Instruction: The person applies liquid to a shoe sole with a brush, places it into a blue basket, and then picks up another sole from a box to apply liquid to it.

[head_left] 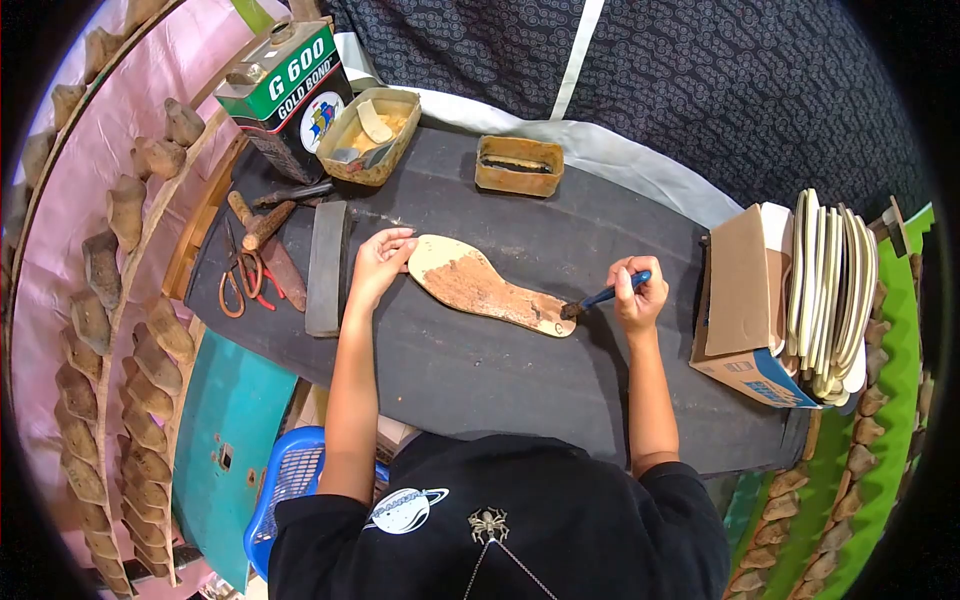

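Head view: you look straight down on a dark surface (470, 380), both forearms reaching out from a black shirt.
Sole: a tan sole (485, 288) lies flat mid-surface, toe towards your left and heel towards your right. Most of its face is brown and wet-looking; the toe end is paler.
Left hand: your left hand (380, 262) sits at the toe, fingers curled narrow with the tips on the sole's edge. This reads as a pinning hold, so the sole does not slide under the strokes.
Right hand: your right hand (638, 298) has its fingers closed round a blue-handled brush (600, 297). The bristles touch the heel end, and the handle is held low and slanted, which suits spreading rather than dabbing.
Supplies: a can (285, 90) marked G 600 stands at the far left corner, with a tray (378, 135) of yellowish paste just beside it. A second tray (518, 165) sits further right. All are in arm's reach past the sole.
Tools: scissors (243, 285) and a long dark block (325, 265) lie left of your left hand, apart from the sole.
Right edge: an open box (745, 330) stands beside upright stacked soles (830, 290), near your brush hand.
Left wall: racks of lasts (130, 330) curve along the side, well apart from the work.
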Tool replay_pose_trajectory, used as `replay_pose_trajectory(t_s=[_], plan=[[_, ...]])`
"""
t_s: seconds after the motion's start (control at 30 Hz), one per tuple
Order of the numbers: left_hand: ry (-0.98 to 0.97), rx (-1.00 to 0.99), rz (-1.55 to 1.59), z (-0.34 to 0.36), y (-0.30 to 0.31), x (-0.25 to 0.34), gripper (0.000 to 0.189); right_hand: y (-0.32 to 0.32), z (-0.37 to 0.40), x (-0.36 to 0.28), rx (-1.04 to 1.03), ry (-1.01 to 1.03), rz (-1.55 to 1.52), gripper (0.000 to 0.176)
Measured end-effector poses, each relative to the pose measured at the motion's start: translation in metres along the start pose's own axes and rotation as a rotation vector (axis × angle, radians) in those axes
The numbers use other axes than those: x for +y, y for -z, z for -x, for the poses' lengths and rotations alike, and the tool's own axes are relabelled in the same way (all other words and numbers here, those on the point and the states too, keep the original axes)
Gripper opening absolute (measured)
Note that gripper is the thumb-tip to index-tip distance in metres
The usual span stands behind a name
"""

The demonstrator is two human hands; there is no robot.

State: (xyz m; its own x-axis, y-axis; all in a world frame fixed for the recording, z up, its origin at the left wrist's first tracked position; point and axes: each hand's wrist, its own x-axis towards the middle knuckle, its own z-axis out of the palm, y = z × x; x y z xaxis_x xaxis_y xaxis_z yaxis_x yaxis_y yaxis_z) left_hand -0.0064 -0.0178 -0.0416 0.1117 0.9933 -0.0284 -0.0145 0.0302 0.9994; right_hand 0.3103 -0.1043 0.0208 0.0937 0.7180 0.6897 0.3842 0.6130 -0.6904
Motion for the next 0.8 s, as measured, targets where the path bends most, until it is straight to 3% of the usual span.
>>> replay_pose_trajectory(t_s=[0.13, 0.53, 0.8], plan=[[-0.001, -0.002, 0.006, -0.001, 0.000, -0.002, 0.030, -0.008, 0.001, 0.005, 0.106, 0.080, -0.096, 0.017], [0.016, 0.011, -0.017, -0.001, 0.000, -0.002, 0.030, 0.001, 0.000, 0.006, 0.000, 0.094, 0.106, 0.017], [0.016, 0.006, -0.020, -0.001, 0.000, -0.002, 0.029, -0.010, 0.001, 0.004, 0.026, 0.115, 0.007, 0.018]])
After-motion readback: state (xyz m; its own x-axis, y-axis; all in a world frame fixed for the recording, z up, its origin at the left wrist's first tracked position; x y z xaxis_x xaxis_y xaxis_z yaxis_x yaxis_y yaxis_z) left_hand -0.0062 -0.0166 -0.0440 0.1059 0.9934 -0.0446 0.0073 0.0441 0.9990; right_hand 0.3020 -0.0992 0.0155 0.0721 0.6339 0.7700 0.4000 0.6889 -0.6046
